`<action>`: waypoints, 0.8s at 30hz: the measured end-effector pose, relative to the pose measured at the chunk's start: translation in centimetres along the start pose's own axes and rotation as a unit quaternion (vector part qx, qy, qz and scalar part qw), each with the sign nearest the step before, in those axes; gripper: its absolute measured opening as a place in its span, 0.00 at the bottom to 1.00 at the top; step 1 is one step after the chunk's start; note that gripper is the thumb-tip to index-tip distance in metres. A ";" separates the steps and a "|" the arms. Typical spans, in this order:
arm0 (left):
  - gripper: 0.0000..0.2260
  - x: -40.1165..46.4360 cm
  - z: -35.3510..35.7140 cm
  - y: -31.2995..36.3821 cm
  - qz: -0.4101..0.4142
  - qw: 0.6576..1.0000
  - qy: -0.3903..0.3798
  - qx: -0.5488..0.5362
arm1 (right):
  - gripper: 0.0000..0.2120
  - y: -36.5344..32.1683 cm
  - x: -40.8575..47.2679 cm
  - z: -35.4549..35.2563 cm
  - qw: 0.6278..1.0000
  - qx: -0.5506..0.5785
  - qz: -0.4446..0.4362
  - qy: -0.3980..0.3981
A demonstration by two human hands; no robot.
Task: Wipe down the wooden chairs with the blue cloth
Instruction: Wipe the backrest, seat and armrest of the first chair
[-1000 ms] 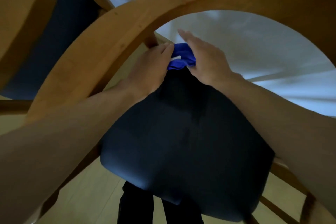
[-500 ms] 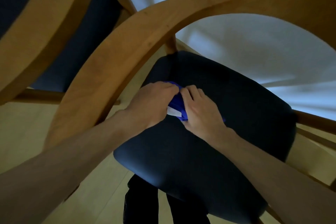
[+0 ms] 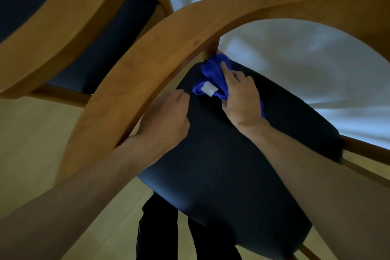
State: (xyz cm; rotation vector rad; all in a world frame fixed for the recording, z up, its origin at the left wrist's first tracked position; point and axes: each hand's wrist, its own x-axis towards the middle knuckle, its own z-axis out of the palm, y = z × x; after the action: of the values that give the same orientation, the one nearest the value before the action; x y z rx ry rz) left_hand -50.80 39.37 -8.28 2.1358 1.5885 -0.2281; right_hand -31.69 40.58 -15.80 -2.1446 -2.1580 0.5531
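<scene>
One right hand (image 3: 240, 99) grip bunches blue cloth (image 3: 213, 74) forward.

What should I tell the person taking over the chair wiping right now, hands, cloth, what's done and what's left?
Right hand grips the blue cloth, pressing it at the base of the wooden post where it meets the dark seat.
Left hand holds nothing and rests on the seat beside the curved wooden rail.
Done: cannot tell which wood is already wiped.
Left: assume the rail, the rest of this frame and the second chair behind remain.
</scene>
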 end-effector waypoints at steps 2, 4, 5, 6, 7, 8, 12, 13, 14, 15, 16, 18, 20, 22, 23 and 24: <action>0.13 -0.9 0.7 -0.4 -0.016 1.000 0.001 0.017 | 0.43 -0.4 -2.4 0.3 0.997 0.021 -0.066 -0.016; 0.10 -1.4 1.1 -0.7 -0.025 0.999 0.009 0.020 | 0.42 -0.8 -5.1 0.6 0.986 0.054 -0.140 -0.066; 0.09 -1.5 1.2 -0.9 -0.029 0.999 0.010 0.024 | 0.42 -0.8 -5.9 0.6 0.979 0.070 -0.165 -0.096; 0.08 -1.6 1.4 -0.9 -0.033 0.999 0.005 0.032 | 0.40 -0.5 -5.8 0.3 0.974 0.094 -0.175 -0.114; 0.09 -1.7 1.6 -1.0 -0.035 0.999 0.000 0.040 | 0.39 -0.2 -5.0 -0.2 0.972 0.127 -0.162 -0.113; 0.10 -1.7 1.8 -1.0 -0.034 0.998 0.000 0.048 | 0.37 0.3 -3.7 -0.7 0.973 0.166 -0.131 -0.089; 0.13 -1.6 2.1 -1.3 -0.051 0.998 0.026 0.036 | 0.32 2.9 3.6 -2.6 0.977 0.203 0.039 0.058; 0.13 -1.6 2.1 -1.4 -0.053 0.998 0.030 0.033 | 0.31 2.8 4.7 -2.6 0.981 0.176 0.059 0.052; 0.13 -1.7 2.0 -1.4 -0.055 0.998 0.030 0.029 | 0.29 2.2 5.0 -2.2 0.986 0.146 0.072 0.041; 0.13 -1.8 1.9 -1.5 -0.058 0.998 0.028 0.023 | 0.27 1.1 4.3 -1.6 0.988 0.122 0.081 0.041; 0.13 -1.9 1.9 -1.6 -0.062 0.998 0.029 0.018 | 0.26 -0.3 2.9 -0.8 0.989 0.114 0.077 0.049; 0.12 -2.5 1.8 -1.6 -0.074 0.997 0.025 0.009 | 0.30 -3.4 -1.7 0.6 0.991 0.129 0.004 0.024; 0.14 -3.5 1.9 -1.8 -0.083 0.996 0.017 -0.008 | 0.35 -5.1 -5.9 1.7 0.984 0.137 -0.104 -0.055; 0.15 -4.5 2.4 -2.2 -0.098 0.995 0.009 -0.014 | 0.37 -4.8 -6.9 1.6 0.975 0.154 -0.130 -0.098; 0.15 -5.0 2.5 -2.4 -0.108 0.994 0.005 -0.014 | 0.36 -4.6 -6.1 1.2 0.973 0.168 -0.121 -0.099; 0.16 -5.4 2.8 -2.7 -0.117 0.993 0.003 -0.019 | 0.35 -4.4 -4.9 0.7 0.973 0.180 -0.115 -0.087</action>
State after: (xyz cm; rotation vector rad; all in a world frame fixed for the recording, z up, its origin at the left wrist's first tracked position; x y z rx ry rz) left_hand -54.65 34.04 -9.27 1.9215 1.8329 -0.2656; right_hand -35.96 35.75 -14.10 -1.6904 -2.1424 1.0490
